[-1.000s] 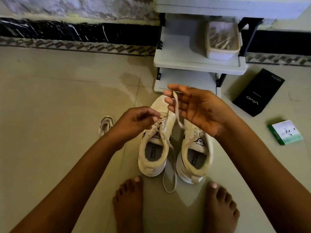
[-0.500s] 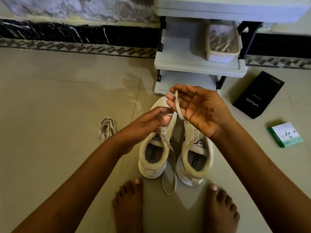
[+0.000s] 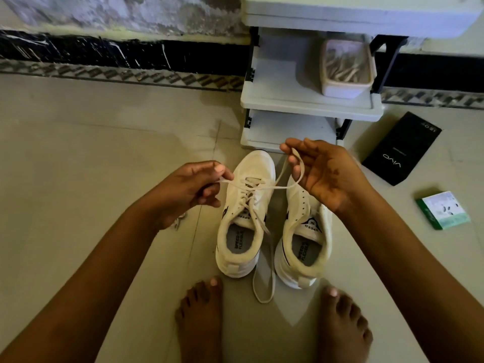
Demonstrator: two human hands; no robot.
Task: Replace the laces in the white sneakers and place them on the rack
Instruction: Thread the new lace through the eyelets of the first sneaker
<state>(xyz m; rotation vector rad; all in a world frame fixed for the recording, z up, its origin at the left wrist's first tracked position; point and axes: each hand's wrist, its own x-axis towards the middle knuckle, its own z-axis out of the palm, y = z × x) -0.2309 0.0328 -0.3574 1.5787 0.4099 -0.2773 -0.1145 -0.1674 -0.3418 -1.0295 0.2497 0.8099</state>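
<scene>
Presently two white sneakers (image 3: 272, 218) stand side by side on the floor (image 3: 91, 158), below a rack (image 3: 301, 100). One lace (image 3: 262, 188) spans both hands: left hand (image 3: 188, 189) fingers pinch one end; right hand (image 3: 322, 174), palm up, pinches the looped end.

A home, likely an entryway or hall: beige tiled floor (image 3: 91, 153) with a patterned skirting border (image 3: 117, 74) at 11 o'clock, a white plastic shoe rack (image 3: 288, 100) at 12, bare feet (image 3: 201, 315) at 6.
</scene>
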